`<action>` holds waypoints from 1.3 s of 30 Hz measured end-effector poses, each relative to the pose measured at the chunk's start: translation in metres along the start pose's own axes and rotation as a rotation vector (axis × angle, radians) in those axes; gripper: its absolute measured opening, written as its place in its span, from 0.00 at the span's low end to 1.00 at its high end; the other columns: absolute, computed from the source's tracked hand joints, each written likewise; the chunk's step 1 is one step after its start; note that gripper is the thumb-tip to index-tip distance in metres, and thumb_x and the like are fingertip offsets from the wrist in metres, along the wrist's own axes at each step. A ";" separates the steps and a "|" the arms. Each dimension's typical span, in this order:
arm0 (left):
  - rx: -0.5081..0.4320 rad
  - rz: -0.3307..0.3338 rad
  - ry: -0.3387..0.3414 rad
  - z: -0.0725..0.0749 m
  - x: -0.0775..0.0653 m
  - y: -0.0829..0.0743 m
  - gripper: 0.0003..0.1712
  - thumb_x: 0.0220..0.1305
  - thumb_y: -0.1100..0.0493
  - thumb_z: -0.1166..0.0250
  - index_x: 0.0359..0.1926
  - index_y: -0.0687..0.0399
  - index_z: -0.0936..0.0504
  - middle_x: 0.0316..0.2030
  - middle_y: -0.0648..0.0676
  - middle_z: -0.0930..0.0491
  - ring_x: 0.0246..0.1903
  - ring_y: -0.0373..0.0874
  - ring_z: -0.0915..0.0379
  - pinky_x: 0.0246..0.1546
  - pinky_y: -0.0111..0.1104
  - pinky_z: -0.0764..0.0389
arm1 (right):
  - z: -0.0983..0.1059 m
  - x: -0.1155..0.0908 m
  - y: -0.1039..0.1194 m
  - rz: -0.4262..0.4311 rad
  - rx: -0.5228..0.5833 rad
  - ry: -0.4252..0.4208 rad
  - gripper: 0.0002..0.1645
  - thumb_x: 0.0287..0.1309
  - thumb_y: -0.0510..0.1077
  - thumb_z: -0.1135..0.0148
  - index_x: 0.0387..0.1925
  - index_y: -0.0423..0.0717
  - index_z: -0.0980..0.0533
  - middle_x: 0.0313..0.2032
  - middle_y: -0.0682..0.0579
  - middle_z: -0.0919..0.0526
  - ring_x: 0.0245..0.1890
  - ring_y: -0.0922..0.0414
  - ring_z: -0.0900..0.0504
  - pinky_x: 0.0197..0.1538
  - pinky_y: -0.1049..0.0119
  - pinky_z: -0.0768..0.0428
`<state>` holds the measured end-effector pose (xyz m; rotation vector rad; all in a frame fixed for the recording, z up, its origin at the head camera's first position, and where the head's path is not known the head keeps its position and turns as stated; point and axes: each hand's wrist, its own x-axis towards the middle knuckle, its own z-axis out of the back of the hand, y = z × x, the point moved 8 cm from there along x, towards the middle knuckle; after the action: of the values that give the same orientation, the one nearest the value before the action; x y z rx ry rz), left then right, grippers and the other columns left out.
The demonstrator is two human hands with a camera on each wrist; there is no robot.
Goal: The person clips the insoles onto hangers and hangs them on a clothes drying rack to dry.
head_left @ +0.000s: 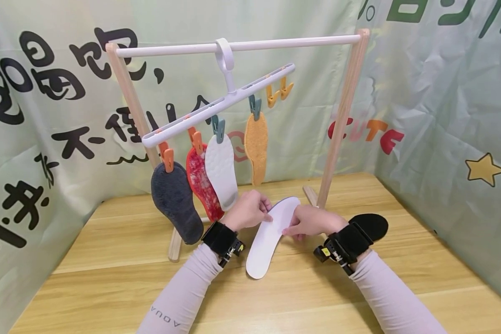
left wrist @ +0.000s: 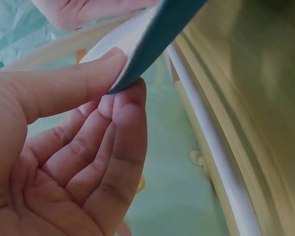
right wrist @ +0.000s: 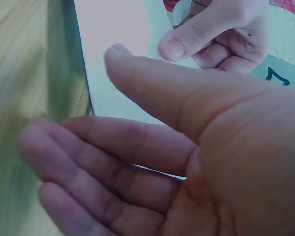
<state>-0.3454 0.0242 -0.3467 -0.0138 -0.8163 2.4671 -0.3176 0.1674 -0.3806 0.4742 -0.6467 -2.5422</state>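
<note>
A white insole with a blue underside stands tilted between the two hands. My left hand pinches its edge: in the left wrist view the thumb lies on the white face and the fingertips on the blue side. At the insole's other edge is my right hand. In the right wrist view its thumb and loosely bent fingers are spread apart in front of the white face. Beside them hang a dark grey insole, a red one, a white one and a yellow one.
Orange and teal clips hold the insoles on a tilted white hanger. It hooks over the white bar of a wooden stand. Two yellow clips hang at its right end. A black insole-like piece lies behind the right wrist.
</note>
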 end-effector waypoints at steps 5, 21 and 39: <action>-0.018 0.007 -0.040 0.005 0.001 0.001 0.09 0.56 0.63 0.17 0.31 0.52 0.12 0.26 0.47 0.15 0.29 0.35 0.23 0.36 0.27 0.22 | 0.006 0.002 -0.001 0.033 0.040 -0.060 0.23 0.72 0.48 0.31 0.22 0.38 0.13 0.21 0.47 0.11 0.18 0.65 0.35 0.25 0.72 0.41; -0.059 0.005 -0.139 0.016 0.002 0.002 0.09 0.57 0.62 0.17 0.33 0.54 0.11 0.28 0.50 0.13 0.29 0.37 0.20 0.33 0.26 0.20 | 0.022 0.001 0.002 0.068 -0.022 -0.219 0.24 0.73 0.48 0.32 0.20 0.42 0.14 0.20 0.47 0.14 0.17 0.64 0.32 0.81 0.45 0.41; -0.120 0.033 -0.215 0.025 -0.001 0.002 0.08 0.59 0.62 0.19 0.33 0.54 0.12 0.30 0.51 0.12 0.32 0.40 0.19 0.36 0.29 0.19 | 0.034 0.002 0.001 0.067 0.012 -0.345 0.21 0.73 0.47 0.31 0.23 0.43 0.13 0.21 0.48 0.15 0.18 0.63 0.34 0.52 0.58 0.30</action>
<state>-0.3500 0.0086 -0.3270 0.1987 -1.0617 2.4759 -0.3340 0.1777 -0.3520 0.0130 -0.7848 -2.5781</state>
